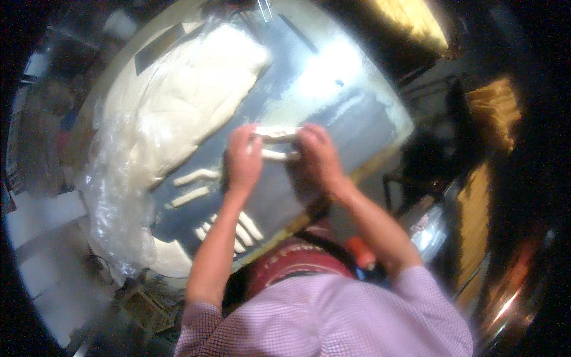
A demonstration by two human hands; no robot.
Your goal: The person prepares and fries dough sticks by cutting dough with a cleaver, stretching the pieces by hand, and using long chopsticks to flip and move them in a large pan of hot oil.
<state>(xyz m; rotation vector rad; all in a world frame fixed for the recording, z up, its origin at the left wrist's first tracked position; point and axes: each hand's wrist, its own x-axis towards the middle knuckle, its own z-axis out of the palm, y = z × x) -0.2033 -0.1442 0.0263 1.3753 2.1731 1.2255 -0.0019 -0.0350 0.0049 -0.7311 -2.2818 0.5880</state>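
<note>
A pale strip of dough [279, 132] spans between my left hand [244, 154] and my right hand [319, 149], its ends in the fingers of each. Just below it another dough strip [274, 155] lies between the hands. To the left of my left hand rest two short dough strips, one bent [195, 177] and one straighter [191, 196]. Several more strips [250, 225] lie side by side near the table's front edge, partly behind my left forearm. A large mass of dough [178, 98] covers the table's left side, partly under clear plastic sheet [120, 192].
The metal-topped table [370, 116] has a dusty, glaring surface. A flat dark piece [158, 48] lies on the dough's far left part, and a thin dark rod [298, 33] near the far edge. An orange-red object [361, 253] is beside my waist.
</note>
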